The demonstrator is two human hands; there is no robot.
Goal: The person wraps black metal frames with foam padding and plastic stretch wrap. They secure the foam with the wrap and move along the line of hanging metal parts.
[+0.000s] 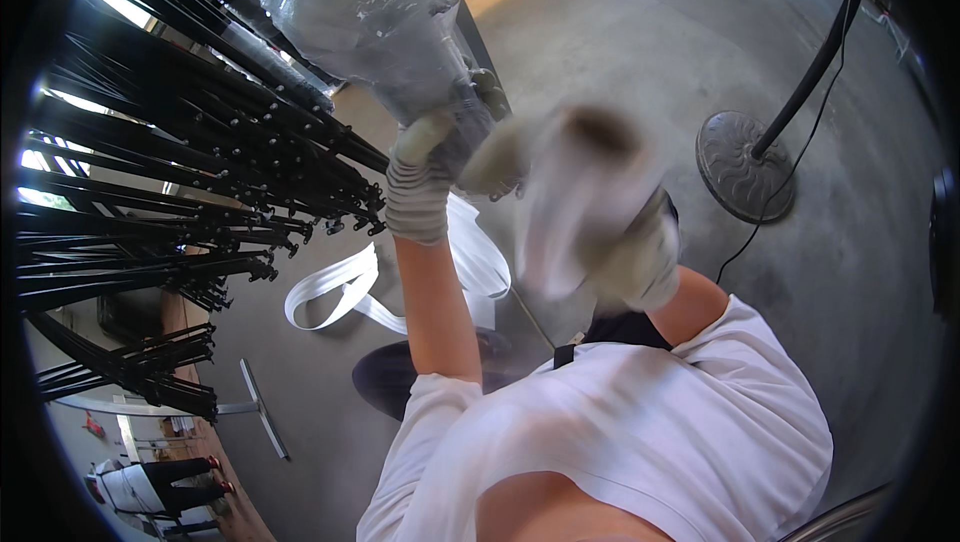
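Bundle [350,12]: lay at the upper middle, film-wrapped, its narrow end in the left hand.
Left hand [420,172]: gloved, fingers gripping that end.
Roll [570,202]: pale with a dark end, badly blurred, just right of the bundle's narrow end.
Right hand [640,262]: gloved, fingers seemingly closed on the roll, though blur hid their exact hold.
Slip risk: smooth film under a glove could have let the bundle slide if the grip loosened.
Snag risk: the rods [250,122] ended near the left wrist; a leftward swing could have caught the glove or torn the film.
Trip risk: the white strip [477,257] lay looped on the floor [620,42] by the left forearm and could have tangled a foot.
Far edge: a grey post [478,47] stood just beside the bundle, limiting reach there.
Open room: widest to the right, up to the stand [735,157] and its trailing cord [745,242].
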